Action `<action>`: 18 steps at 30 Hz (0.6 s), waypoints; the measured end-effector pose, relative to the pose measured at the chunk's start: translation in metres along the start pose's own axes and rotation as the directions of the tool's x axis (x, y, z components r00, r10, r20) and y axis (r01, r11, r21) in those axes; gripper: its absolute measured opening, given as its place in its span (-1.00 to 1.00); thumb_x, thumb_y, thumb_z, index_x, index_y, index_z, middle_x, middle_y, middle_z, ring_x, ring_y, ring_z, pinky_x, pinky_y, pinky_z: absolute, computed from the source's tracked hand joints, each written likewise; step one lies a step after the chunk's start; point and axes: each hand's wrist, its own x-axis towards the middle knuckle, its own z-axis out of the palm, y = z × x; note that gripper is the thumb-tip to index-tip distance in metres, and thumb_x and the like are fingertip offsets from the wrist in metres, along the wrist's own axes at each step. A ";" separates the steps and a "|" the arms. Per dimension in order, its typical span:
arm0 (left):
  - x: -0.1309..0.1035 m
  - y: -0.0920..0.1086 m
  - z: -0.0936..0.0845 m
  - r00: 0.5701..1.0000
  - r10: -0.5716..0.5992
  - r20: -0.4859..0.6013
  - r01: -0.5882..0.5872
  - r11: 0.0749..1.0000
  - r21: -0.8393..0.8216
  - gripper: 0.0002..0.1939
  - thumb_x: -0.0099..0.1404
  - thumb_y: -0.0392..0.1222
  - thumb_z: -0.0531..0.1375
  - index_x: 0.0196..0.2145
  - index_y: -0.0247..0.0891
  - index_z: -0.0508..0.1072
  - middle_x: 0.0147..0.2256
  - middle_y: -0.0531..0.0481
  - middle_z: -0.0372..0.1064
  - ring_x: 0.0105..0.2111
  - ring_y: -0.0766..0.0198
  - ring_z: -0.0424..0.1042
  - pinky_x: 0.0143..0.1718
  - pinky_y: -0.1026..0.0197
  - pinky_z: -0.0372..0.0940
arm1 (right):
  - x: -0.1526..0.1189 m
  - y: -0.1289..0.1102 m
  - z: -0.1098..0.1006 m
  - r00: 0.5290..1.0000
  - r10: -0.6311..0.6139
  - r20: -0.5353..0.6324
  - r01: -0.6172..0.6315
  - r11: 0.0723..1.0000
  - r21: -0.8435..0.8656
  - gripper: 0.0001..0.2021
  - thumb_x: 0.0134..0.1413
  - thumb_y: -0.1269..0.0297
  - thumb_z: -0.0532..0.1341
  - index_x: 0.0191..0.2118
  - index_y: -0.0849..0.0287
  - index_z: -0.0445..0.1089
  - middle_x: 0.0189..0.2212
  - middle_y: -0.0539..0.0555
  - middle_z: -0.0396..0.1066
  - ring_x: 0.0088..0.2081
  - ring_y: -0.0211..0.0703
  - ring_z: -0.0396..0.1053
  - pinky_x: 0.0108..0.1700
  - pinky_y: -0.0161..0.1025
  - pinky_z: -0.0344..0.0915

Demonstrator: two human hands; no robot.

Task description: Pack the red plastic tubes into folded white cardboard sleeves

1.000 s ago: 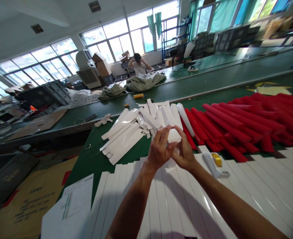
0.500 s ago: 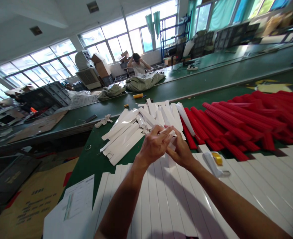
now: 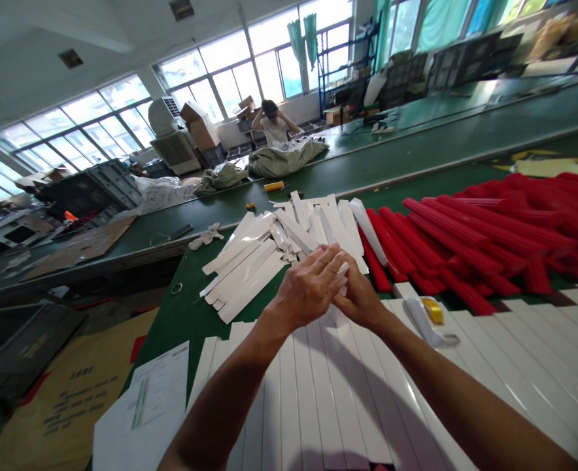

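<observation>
My left hand and my right hand meet above a row of long, narrow white cartons. Between them they grip a white carton, of which only a small bit shows; the fingers cover the rest. The left fingers lie over its top, while the right hand wraps it from the other side. Just beyond is a heap of flat white carton blanks. To the right of my hands lie many ribbed red tubes.
A white tape dispenser with yellow tape rests on the cartons at right. Printed paper sheets lie at lower left. Past the green table runs a long green bench, where another person sits behind sacks.
The left hand has closed further over the white carton, hiding more of it. Both hands remain together in about the same spot. The view has shifted slightly.
</observation>
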 end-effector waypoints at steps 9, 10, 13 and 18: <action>-0.008 0.006 0.011 0.999 0.006 -0.038 -0.003 0.997 0.081 -0.59 0.39 -0.33 0.01 0.17 -0.42 0.28 0.19 -0.27 0.25 0.25 0.05 0.19 0.20 -0.06 0.26 | -0.002 0.000 -0.013 0.990 -0.092 0.107 0.099 0.993 -0.062 -0.25 0.17 0.25 0.18 0.37 0.17 -0.20 0.32 0.30 -0.01 0.33 0.05 0.00 0.32 0.05 0.07; -0.008 0.007 0.012 0.998 -0.001 -0.067 0.006 0.998 0.065 -0.59 0.39 -0.34 0.01 0.17 -0.41 0.28 0.19 -0.26 0.26 0.24 0.06 0.20 0.21 -0.05 0.26 | -0.007 0.002 -0.021 0.984 -0.096 0.148 0.107 0.992 -0.067 -0.26 0.17 0.24 0.19 0.37 0.16 -0.16 0.31 0.28 0.01 0.33 0.04 0.01 0.32 0.03 0.07; -0.010 0.010 0.014 0.991 -0.043 -0.127 0.044 0.999 0.008 -0.58 0.38 -0.35 0.05 0.18 -0.37 0.28 0.19 -0.26 0.27 0.22 0.07 0.24 0.20 -0.04 0.27 | -0.039 0.020 -0.055 0.992 0.082 0.099 -0.067 0.988 -0.140 -0.39 0.18 0.16 0.18 0.30 0.13 0.05 0.26 0.22 0.15 0.25 0.02 0.16 0.26 0.00 0.15; -0.015 0.009 0.018 0.976 -0.077 -0.202 0.071 0.997 -0.036 -0.56 0.37 -0.35 0.08 0.19 -0.33 0.28 0.17 -0.26 0.29 0.19 0.03 0.28 0.12 -0.08 0.35 | -0.136 0.070 -0.120 0.400 0.669 -0.626 -0.896 0.430 -0.113 -0.57 0.15 0.09 0.04 -0.07 0.30 0.44 -0.11 0.31 0.45 -0.05 0.08 0.37 -0.05 -0.07 0.30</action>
